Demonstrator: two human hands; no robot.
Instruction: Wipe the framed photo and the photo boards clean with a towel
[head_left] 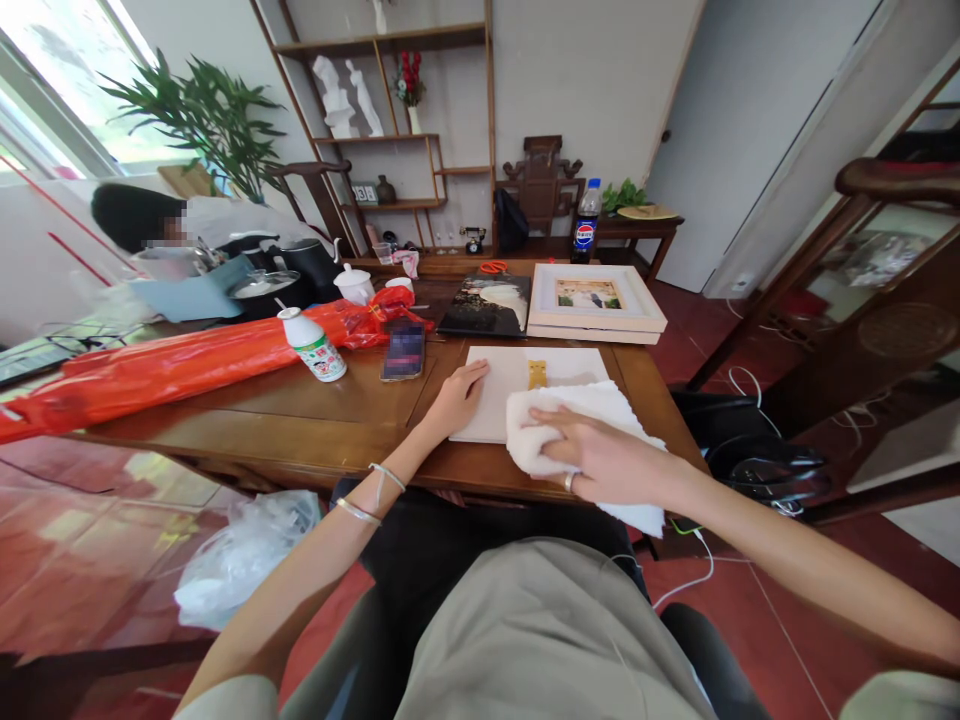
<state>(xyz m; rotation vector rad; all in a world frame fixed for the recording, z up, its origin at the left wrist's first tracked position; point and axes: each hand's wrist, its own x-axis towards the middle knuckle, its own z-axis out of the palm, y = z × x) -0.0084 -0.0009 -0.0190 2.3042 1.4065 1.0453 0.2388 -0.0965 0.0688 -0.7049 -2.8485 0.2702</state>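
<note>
A flat white board [495,392] with a gold-coloured piece [537,374] near its middle lies at the table's front edge. My left hand [459,396] rests on the board's left edge, fingers stretched out and holding nothing. My right hand [592,448] is closed on a bunched white cloth [615,404], pressed over the board's right part. The cloth hides that side of the board and hangs past the table's front edge. My right fingertips are partly sunk in its folds.
Behind the board are a framed photo [652,305], a dark picture panel [480,318] and orange-handled scissors [493,267]. Left of it are a phone [403,352], a white bottle [315,348] and a long red plastic-wrapped bundle [187,365]. A cola bottle [586,225] stands behind. Another person leans at far left.
</note>
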